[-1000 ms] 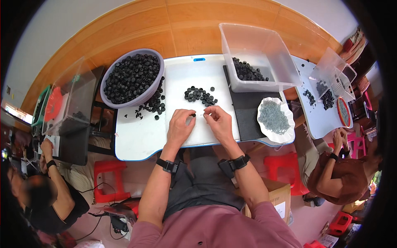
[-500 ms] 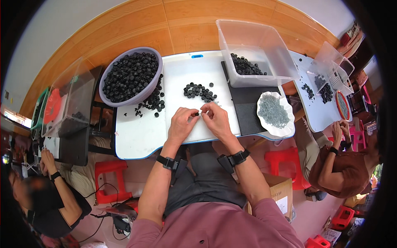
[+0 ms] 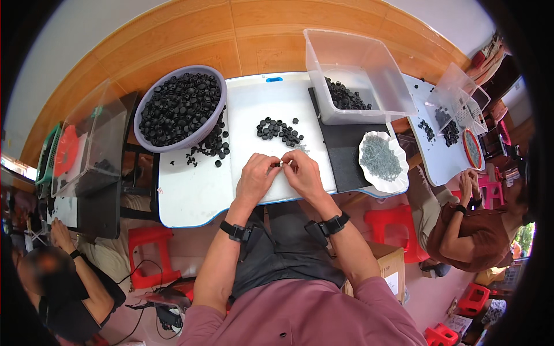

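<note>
My left hand and my right hand meet fingertip to fingertip over the white tabletop, near its front edge. Both are closed in a pinch around one tiny piece, partly pale, too small and too covered to name. Just beyond my fingers lies a loose group of small round black caps. A faint patch of thin grey pieces sits beside the right fingertips.
A lavender basin heaped with black caps stands at the left, more black parts spilled beside it. To the right are a clear bin, a black mat and a scalloped white dish of thin grey pieces. Co-workers sit on both sides.
My hands stay together in nearly the same place, with the fingertips shifted slightly around the tiny piece. A bit of something pale now shows between them. The whole view has shifted slightly.
</note>
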